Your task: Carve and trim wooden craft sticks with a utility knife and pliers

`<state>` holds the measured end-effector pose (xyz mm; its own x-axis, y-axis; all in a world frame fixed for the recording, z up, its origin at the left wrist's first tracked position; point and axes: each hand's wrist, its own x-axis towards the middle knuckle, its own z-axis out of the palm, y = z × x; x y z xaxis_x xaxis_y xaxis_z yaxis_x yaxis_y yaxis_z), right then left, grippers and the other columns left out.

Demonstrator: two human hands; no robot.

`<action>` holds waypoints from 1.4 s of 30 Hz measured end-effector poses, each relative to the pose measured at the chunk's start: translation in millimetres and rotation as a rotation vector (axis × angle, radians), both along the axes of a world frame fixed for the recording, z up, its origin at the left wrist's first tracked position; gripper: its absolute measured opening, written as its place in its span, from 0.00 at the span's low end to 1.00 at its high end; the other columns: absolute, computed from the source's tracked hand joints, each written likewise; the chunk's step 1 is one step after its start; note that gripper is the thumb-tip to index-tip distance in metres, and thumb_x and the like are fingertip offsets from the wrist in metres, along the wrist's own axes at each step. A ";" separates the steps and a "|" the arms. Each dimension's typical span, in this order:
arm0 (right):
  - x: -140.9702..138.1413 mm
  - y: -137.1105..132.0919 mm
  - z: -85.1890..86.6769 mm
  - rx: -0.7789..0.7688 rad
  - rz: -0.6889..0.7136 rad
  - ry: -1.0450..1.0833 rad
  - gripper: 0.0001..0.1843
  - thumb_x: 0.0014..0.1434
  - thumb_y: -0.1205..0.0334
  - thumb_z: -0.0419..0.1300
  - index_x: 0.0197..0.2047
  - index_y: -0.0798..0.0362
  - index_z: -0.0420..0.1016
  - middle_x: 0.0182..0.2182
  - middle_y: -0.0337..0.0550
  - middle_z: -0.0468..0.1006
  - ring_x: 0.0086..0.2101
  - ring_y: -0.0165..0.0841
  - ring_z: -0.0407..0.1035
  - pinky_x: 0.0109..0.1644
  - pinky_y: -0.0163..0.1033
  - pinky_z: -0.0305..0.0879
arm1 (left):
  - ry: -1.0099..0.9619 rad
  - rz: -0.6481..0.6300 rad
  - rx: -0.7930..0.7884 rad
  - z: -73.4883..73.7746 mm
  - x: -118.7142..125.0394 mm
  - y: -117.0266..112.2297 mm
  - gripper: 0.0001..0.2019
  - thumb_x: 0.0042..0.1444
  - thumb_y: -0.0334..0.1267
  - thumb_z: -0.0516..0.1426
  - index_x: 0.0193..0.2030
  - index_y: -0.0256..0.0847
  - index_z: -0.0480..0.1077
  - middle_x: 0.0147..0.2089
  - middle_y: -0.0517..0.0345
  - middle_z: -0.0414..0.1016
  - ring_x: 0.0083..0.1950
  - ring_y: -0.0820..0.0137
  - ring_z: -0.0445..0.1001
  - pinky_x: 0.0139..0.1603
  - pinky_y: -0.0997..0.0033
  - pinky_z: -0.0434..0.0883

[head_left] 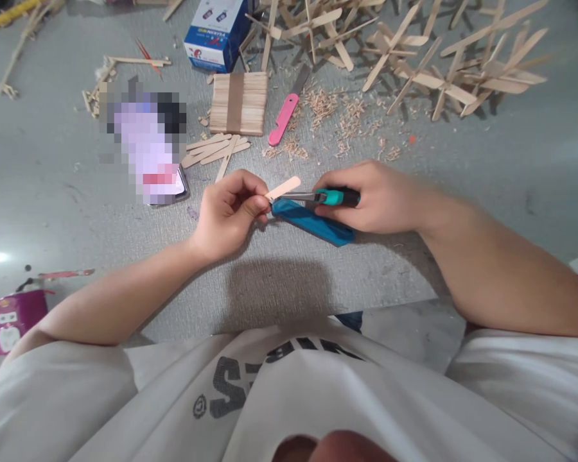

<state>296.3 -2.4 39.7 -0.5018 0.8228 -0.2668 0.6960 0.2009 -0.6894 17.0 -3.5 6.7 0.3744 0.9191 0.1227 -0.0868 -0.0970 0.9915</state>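
Note:
My left hand (234, 212) is closed, pinching a wooden craft stick (285, 187) between thumb and fingers. The stick's rounded end points up to the right. My right hand (366, 196) wraps round the teal-and-black handle of long-nose pliers (331, 196). Their narrow metal tip reaches the stick beside my left fingertips; whether it grips the wood is too small to tell. Just below the pliers lies a long, flat blue object (314, 221), its left end close to my left fingers. I cannot make out what it is.
Beyond my hands lie loose craft sticks (214, 149), a banded stick bundle (255, 102), a pink-handled knife (285, 119) and wood chips (322, 106). Crossed-stick assemblies (419, 77) fill the back right. A blue-white box (216, 38) stands behind; a blurred phone (149, 147) is left.

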 end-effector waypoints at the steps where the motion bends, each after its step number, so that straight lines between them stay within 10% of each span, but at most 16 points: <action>1: 0.9 1.4 1.6 -0.033 0.008 0.005 0.13 0.65 0.46 0.68 0.42 0.45 0.83 0.27 0.39 0.79 0.28 0.37 0.69 0.34 0.44 0.62 | 0.015 0.005 0.000 0.0 -0.4 0.1 0.25 0.66 0.61 0.74 0.35 0.43 0.75 0.28 0.59 0.79 0.25 0.73 0.79 0.27 0.74 0.79; 7: 10.5 6.0 8.6 -0.129 0.034 -0.025 0.16 0.65 0.44 0.68 0.37 0.47 0.81 0.25 0.37 0.76 0.27 0.35 0.65 0.32 0.43 0.60 | 0.126 0.037 -0.002 1.2 -0.6 -2.2 0.07 0.59 0.32 0.68 0.32 0.42 0.76 0.26 0.61 0.78 0.23 0.75 0.75 0.25 0.78 0.73; 14: 21.4 3.0 23.7 -0.389 0.090 0.003 0.21 0.65 0.37 0.72 0.34 0.46 0.81 0.26 0.39 0.80 0.26 0.33 0.68 0.28 0.42 0.62 | 0.172 0.011 0.013 3.0 2.5 -15.2 0.05 0.60 0.29 0.63 0.33 0.42 0.77 0.25 0.61 0.77 0.24 0.74 0.75 0.26 0.77 0.72; 20: 19.1 5.8 25.6 -0.780 0.157 0.162 0.28 0.63 0.32 0.76 0.32 0.48 0.77 0.25 0.39 0.77 0.23 0.31 0.67 0.27 0.41 0.64 | 0.180 0.074 0.643 -9.7 -2.6 -8.5 0.09 0.66 0.27 0.61 0.37 0.44 0.80 0.33 0.58 0.84 0.32 0.70 0.81 0.34 0.70 0.75; 25: 13.0 0.7 20.8 -0.435 0.215 0.113 0.21 0.66 0.37 0.72 0.39 0.47 0.85 0.28 0.37 0.79 0.29 0.33 0.69 0.32 0.40 0.65 | 0.099 0.099 1.129 -20.6 -10.5 7.7 0.07 0.74 0.36 0.61 0.46 0.50 0.82 0.39 0.56 0.84 0.35 0.67 0.81 0.36 0.64 0.77; 34: -1.6 -17.6 13.1 0.225 -0.028 -0.079 0.11 0.67 0.51 0.64 0.43 0.48 0.83 0.33 0.45 0.85 0.32 0.40 0.74 0.38 0.46 0.65 | 0.030 0.413 0.789 -31.2 -4.4 8.2 0.19 0.72 0.60 0.68 0.56 0.50 0.76 0.51 0.50 0.74 0.47 0.64 0.76 0.48 0.58 0.79; 42: -16.9 -31.3 1.9 0.540 -0.136 -0.442 0.13 0.67 0.56 0.63 0.53 0.46 0.81 0.47 0.55 0.87 0.47 0.55 0.81 0.43 0.53 0.70 | -0.023 0.161 0.170 -21.2 2.2 -9.3 0.30 0.67 0.64 0.72 0.63 0.46 0.73 0.48 0.53 0.88 0.44 0.66 0.90 0.46 0.68 0.86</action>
